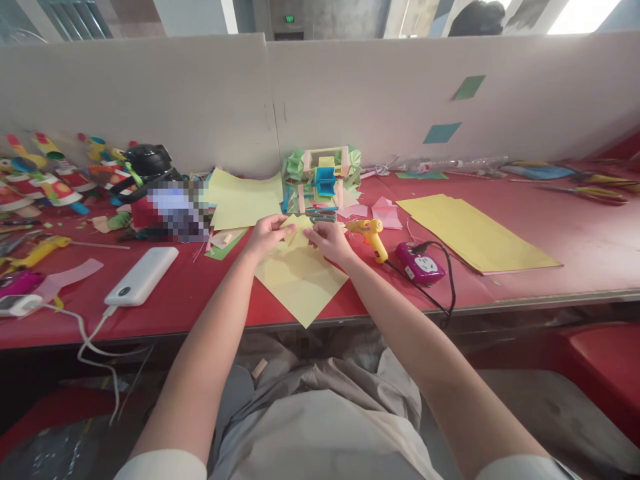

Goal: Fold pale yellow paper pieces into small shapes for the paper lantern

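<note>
A small piece of folded yellow paper (299, 233) is pinched between my two hands, close above the table. My left hand (270, 236) closes on its left side with thumb and fingers, and my right hand (330, 240) closes on its right side. Beneath them a larger yellow sheet (306, 293) lies with one corner pointing at me, reaching the table's front edge. Just beyond my hands is a pair of scissors (323, 216), partly hidden. Behind stands a paper and wood-stick model (326, 179) with a blue middle and green folded fans.
Right of my hands lie a yellow glue gun (370, 233), a purple power socket (421, 264) with a black cable, and stacked yellow sheets (480, 233). On the left are a white power bank (143, 277), a black-lidded bottle (147, 163) and colourful paper figures (53, 177). A partition (150, 93) closes the back.
</note>
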Demonstrator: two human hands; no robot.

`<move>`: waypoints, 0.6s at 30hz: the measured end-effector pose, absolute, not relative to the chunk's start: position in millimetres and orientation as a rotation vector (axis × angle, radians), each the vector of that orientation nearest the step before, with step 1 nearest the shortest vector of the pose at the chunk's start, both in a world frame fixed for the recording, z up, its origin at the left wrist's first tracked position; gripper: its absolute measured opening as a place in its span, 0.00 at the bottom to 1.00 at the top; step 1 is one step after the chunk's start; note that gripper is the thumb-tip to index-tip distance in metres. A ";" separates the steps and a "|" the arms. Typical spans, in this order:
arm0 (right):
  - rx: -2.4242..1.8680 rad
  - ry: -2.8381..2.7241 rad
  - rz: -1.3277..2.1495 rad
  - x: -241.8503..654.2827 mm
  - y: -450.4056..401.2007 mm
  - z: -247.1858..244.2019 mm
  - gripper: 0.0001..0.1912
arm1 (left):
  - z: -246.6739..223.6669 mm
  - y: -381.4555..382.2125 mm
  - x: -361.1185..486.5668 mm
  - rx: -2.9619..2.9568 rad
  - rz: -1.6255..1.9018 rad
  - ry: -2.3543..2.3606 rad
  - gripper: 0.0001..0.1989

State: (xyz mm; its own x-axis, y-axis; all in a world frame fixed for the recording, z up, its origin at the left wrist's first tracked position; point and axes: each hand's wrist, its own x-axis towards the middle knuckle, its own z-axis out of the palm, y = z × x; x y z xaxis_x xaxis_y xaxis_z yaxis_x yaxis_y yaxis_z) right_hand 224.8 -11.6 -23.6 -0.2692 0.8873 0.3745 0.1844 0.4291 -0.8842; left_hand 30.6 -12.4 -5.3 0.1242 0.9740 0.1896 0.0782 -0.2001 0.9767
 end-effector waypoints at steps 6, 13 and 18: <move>-0.938 -1.736 0.958 221.4 -15.0 -21.6 0.28 | -9.0 -10.8 31.3 1.494 1.235 1.102 0.26; -0.948 -1.736 1.012 219.8 -17.0 -21.1 0.27 | -6.9 -11.0 30.7 1.506 1.288 1.177 0.24; -0.960 -1.749 0.959 220.6 -13.0 -26.3 0.27 | -9.8 -10.1 33.4 1.542 1.293 1.145 0.25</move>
State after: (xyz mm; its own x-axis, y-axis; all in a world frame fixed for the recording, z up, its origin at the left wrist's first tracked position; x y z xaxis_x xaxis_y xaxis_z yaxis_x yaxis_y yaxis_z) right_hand 220.6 -13.0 -26.3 -0.2984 0.8949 0.3318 0.2013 0.3988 -0.8947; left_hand 33.4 -10.1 -9.8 0.0663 0.9632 0.2603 0.1418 -0.2673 0.9531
